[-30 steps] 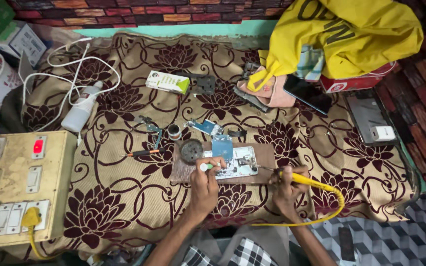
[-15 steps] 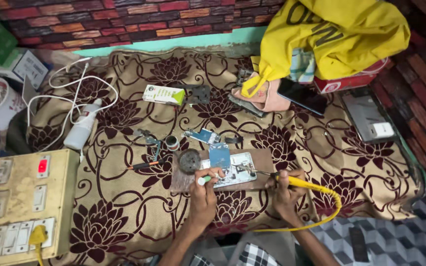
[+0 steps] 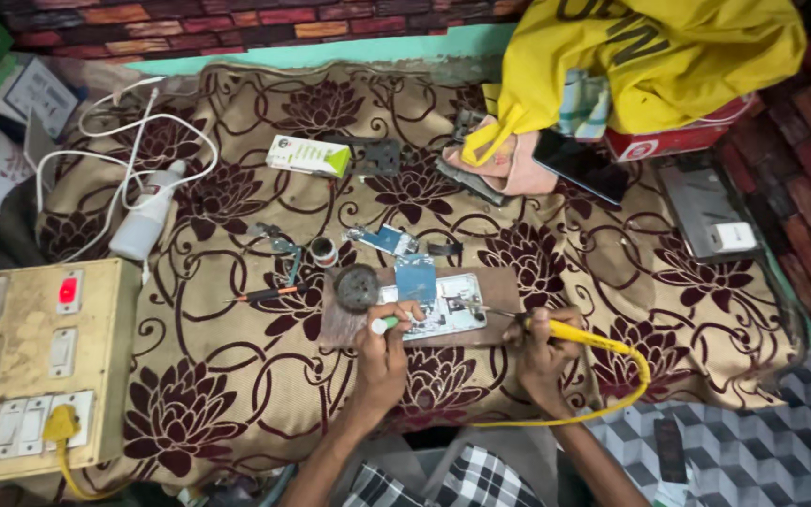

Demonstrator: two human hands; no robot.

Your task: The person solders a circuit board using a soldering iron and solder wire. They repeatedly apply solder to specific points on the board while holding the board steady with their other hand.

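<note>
Head view, looking down on a worktop (image 3: pixel 237 394) covered in a tan cloth with dark red flowers. At centre, a brown board (image 3: pixel 504 286) carries an opened white phone (image 3: pixel 443 314) with its innards exposed, a blue square part (image 3: pixel 415 277) at the phone's 12 o'clock and a round dark grey tin (image 3: pixel 357 286) at its 9 o'clock. The left hand (image 3: pixel 382 361), at the phone's 7 o'clock, has its fingers closed on a small tool with a green-white handle (image 3: pixel 384 325), the tip resting at the phone's lower left edge. The right hand (image 3: pixel 542 361), at the phone's 4 o'clock, has its fingers wrapped around a yellow soldering iron (image 3: pixel 570 331) whose thin metal tip points toward 9 o'clock and reaches the phone's right part; whether it touches cannot be told. A yellow cord (image 3: pixel 635 390) loops from the iron toward 6 o'clock. At 9 o'clock of the board lies a screwdriver (image 3: pixel 265 295); farther on, a yellowed switchboard (image 3: pixel 30 366) with a red switch and a yellow plug. At 11 o'clock a white bottle (image 3: pixel 147 221) sits among white cables (image 3: pixel 133 141); at 12 o'clock a white-and-green box (image 3: pixel 309 156). At 1 o'clock, a yellow bag (image 3: pixel 650 66) and a black phone (image 3: pixel 581 167).
</note>
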